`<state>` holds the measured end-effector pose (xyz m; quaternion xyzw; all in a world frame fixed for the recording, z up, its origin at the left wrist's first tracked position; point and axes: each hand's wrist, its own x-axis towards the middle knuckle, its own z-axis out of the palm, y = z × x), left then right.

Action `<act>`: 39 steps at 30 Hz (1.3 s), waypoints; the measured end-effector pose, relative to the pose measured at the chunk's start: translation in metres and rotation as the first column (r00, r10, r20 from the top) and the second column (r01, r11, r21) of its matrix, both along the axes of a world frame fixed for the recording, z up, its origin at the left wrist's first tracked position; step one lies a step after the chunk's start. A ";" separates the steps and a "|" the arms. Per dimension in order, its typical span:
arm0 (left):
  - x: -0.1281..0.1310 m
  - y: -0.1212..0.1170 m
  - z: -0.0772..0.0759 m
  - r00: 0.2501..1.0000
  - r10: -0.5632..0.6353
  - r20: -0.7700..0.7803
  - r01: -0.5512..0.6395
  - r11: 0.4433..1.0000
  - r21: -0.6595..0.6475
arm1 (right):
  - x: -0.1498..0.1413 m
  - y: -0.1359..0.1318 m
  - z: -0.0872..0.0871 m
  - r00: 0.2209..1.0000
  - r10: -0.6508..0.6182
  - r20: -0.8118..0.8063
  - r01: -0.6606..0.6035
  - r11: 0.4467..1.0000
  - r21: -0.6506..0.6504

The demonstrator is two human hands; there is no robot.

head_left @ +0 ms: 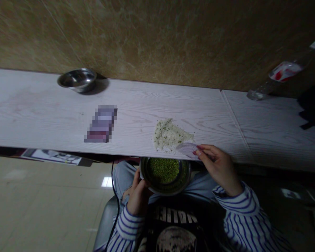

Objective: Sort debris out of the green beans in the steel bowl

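Observation:
My left hand [138,192] grips the left rim of a metal bowl [185,187] below the table's front edge, over my lap. Green mung beans [164,169] lie in that bowl. Between thumb and fingers, my right hand [217,164] pinches a clear, half-round protractor [187,149] low over the tabletop. The protractor's far side meets the right front part of a pile of white rice-like grains [168,136]. Green beans are scattered through the pile, which is spread near the front edge.
A second metal bowl [77,81] stands at the back left by the wall. Left of the grains lies a pixelated flat object [101,124]. On the right stands a clear plastic bottle [283,71], with a dark item [313,105] beside it. A black cable [116,189] hangs by my left leg.

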<state>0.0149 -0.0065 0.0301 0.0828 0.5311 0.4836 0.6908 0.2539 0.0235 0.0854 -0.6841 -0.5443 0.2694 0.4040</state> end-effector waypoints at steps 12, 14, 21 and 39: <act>0.002 -0.001 0.005 1.000 0.023 0.008 -0.023 1.000 0.007 | -0.013 -0.001 0.001 0.997 0.047 0.060 -0.047 0.999 0.006; 0.001 -0.001 0.005 1.000 0.020 0.010 -0.020 1.000 0.006 | -0.010 0.000 0.000 0.997 0.030 0.069 -0.031 0.999 0.014; 0.000 -0.001 0.002 1.000 0.017 0.024 -0.018 1.000 0.010 | -0.005 0.004 0.000 0.998 -0.012 0.056 0.010 1.000 0.023; -0.001 -0.001 0.003 1.000 0.014 0.011 -0.014 1.000 0.012 | -0.009 0.005 0.005 0.999 0.037 0.039 -0.037 0.999 0.001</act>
